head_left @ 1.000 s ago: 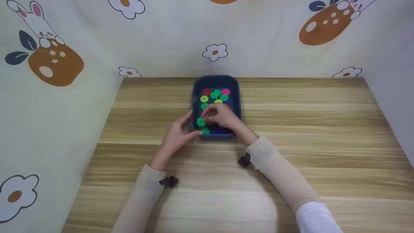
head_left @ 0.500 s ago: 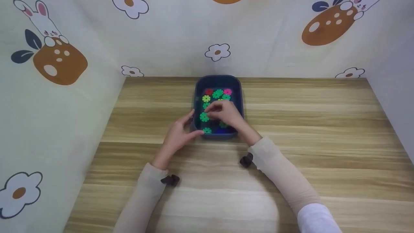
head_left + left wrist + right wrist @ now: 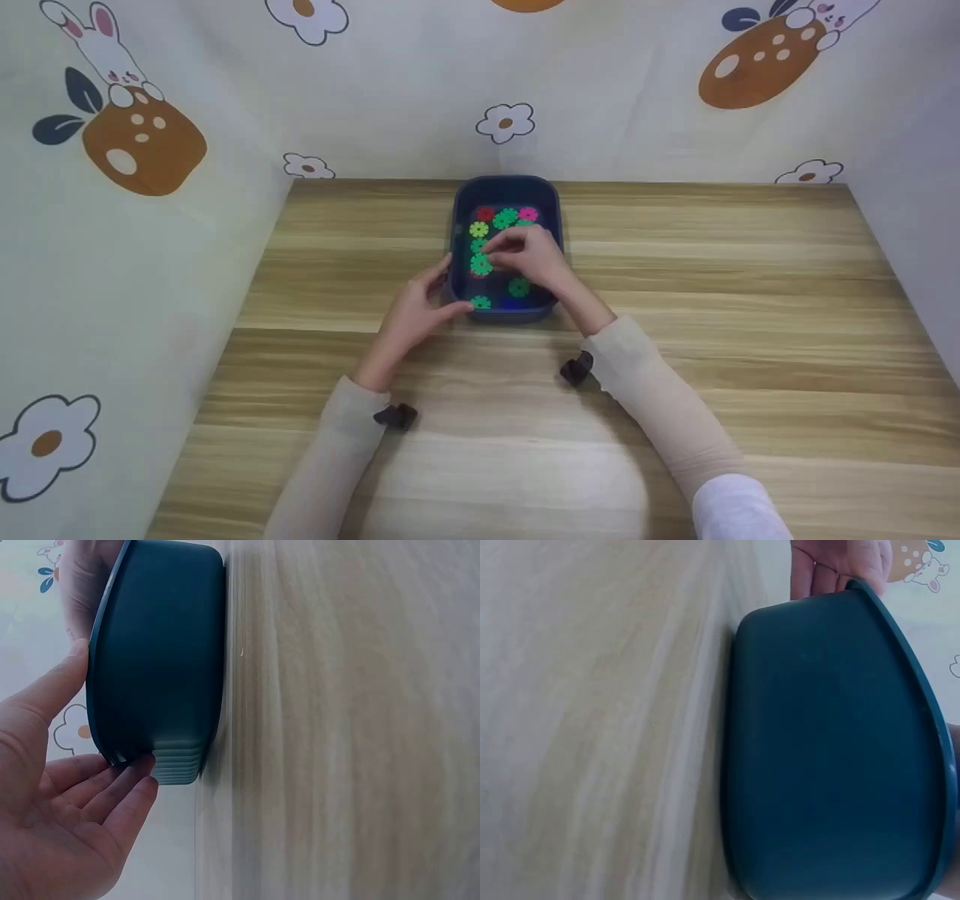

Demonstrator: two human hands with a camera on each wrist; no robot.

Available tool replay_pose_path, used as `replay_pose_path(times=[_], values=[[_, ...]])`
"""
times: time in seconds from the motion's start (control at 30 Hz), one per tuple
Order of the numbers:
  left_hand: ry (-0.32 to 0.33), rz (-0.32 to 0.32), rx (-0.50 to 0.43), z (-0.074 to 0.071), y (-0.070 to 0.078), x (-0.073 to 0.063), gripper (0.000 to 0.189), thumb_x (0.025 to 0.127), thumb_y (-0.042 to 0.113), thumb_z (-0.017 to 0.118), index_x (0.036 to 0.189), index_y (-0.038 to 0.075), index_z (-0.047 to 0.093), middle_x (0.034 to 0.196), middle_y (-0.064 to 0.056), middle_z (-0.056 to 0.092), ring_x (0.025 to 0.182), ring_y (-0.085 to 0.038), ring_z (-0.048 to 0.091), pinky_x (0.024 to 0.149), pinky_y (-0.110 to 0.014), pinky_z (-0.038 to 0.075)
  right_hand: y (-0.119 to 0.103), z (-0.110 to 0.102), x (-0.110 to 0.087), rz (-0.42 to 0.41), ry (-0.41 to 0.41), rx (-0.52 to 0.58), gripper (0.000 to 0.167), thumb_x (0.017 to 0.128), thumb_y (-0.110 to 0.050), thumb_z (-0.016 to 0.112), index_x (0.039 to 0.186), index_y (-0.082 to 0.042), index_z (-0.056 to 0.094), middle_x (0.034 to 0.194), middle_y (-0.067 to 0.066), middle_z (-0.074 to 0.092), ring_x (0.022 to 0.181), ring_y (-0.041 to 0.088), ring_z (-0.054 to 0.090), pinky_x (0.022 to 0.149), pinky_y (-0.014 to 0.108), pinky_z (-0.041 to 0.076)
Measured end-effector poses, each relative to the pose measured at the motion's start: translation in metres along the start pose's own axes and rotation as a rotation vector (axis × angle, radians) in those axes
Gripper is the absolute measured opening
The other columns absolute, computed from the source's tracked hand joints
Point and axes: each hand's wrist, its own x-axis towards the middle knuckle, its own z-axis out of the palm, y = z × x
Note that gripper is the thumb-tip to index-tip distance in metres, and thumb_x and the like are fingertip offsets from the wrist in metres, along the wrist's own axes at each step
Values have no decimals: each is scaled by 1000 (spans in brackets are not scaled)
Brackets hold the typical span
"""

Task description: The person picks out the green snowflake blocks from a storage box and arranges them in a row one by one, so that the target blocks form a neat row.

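Note:
A dark blue plastic tub [image 3: 510, 316] stands on the wooden table, several notched snowflake building discs inside it. My left hand [image 3: 411, 311] holds its near left corner: thumb on the near rim, fingers against the left wall. Over the tub's middle, my right hand [image 3: 534, 259] pinches a green snowflake disc [image 3: 481, 264] between thumb and fingers. Part of a red piece [image 3: 477, 275] shows under that disc. Other green discs [image 3: 519, 287] and a yellow disc [image 3: 478, 229] lie around. In the right wrist view, the tub wall [image 3: 840, 750] hides most of my right hand.
Behind the table hangs a pale cloth [image 3: 405, 90] printed with flowers and rabbits; it also covers the left side. The tub's far end stands close to the table's back edge. Bare wooden tabletop [image 3: 712, 285] spreads on both sides and in front.
My right hand has moved slightly up and to the right, and the green disc has come along with it. A red piece now shows beneath the disc. My left hand stays at the tub's corner.

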Motion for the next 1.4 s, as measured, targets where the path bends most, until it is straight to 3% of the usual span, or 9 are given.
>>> replay_pose_path(times=[0.33, 0.53, 0.7, 0.97, 1.17, 1.4], values=[[7, 1, 35, -1, -1, 0, 83, 82, 24, 83, 151, 6, 42, 152, -20, 47, 134, -33, 54, 114, -43, 43, -1, -9, 0, -42, 16, 24, 15, 90, -6, 72, 103, 1, 76, 100, 16, 75, 77, 6, 70, 76, 26, 62], [13, 4, 54, 0, 0, 1, 84, 82, 24, 83, 151, 6, 41, 153, -19, 46, 136, -32, 53, 116, -43, 41, -1, -19, -1, -63, 32, 78, 13, 90, -2, 70, 101, 3, 75, 91, 6, 75, 74, 8, 68, 69, 21, 60], [16, -1, 39, 2, -1, 3, 85, 80, 24, 84, 151, 6, 41, 153, -19, 45, 136, -32, 52, 117, -42, 40, -3, -29, -2, -36, 60, 96, 17, 89, -3, 72, 104, 6, 74, 94, 10, 74, 79, 17, 72, 70, 22, 61], [26, 10, 28, 2, 1, 2, 85, 79, 23, 85, 150, 6, 43, 149, -21, 50, 133, -33, 55, 116, -44, 41, -2, -43, -5, 7, 124, 33, 19, 89, -7, 73, 105, 2, 74, 101, 11, 73, 76, 5, 65, 70, 17, 58], [22, 2, 17, 2, 0, 3, 85, 79, 24, 85, 151, 7, 42, 152, -20, 47, 136, -33, 53, 117, -43, 40, -1, -53, -6, 29, 131, 124, 21, 90, -2, 71, 109, 7, 71, 110, 23, 71, 78, 4, 68, 74, 21, 61], [24, 1, 27, 1, -2, 1, 86, 79, 25, 85, 151, 7, 41, 152, -20, 47, 136, -33, 52, 116, -43, 40, 2, -63, -10, 52, 151, 139, 23, 91, -4, 70, 111, 7, 70, 102, 10, 73, 81, 6, 69, 80, 24, 61]])
